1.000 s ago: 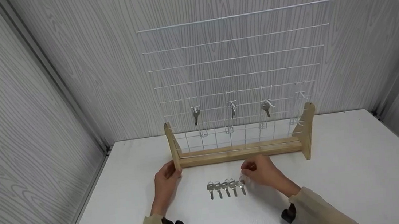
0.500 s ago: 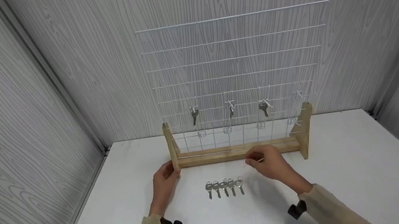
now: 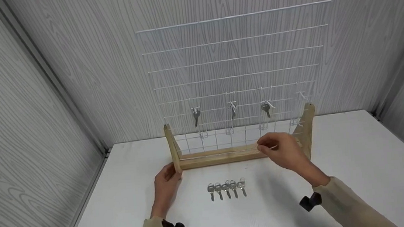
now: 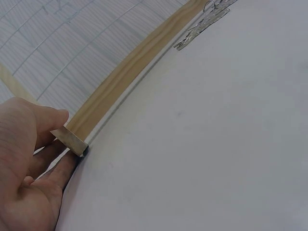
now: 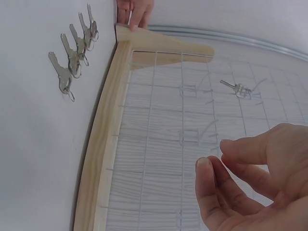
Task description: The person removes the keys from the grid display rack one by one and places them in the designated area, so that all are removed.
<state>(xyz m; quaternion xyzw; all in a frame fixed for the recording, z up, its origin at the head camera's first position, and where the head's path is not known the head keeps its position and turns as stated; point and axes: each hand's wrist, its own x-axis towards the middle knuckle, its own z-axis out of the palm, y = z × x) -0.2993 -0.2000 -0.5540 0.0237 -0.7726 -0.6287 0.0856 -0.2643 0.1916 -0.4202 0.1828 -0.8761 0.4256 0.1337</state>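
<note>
My left hand (image 3: 166,183) grips the front end of the left foot of a wooden stand (image 3: 225,158), seen closely in the left wrist view. A white wire grid (image 3: 235,77) rises from the stand. My right hand (image 3: 284,150) is raised in front of the grid's lower right part. Its thumb and fingers are bent towards each other, and the right wrist view shows nothing between the fingertips. Several metal keys (image 3: 226,189) with rings lie in a row on the table before the stand. Three more keys hang on hooks: left (image 3: 196,118), middle (image 3: 233,112) and right (image 3: 266,109).
Right of the hanging keys, a bare white hook (image 3: 302,95) sits on the grid. More hooks line a lower row. The stand's right upright (image 3: 308,118) is partly behind my right hand. Pale wood-patterned walls (image 3: 53,68) enclose the white table (image 3: 135,153).
My right hand has moved up and to the right, from beside the row of keys to in front of the grid. My left hand keeps its hold on the stand; the keys stay put.
</note>
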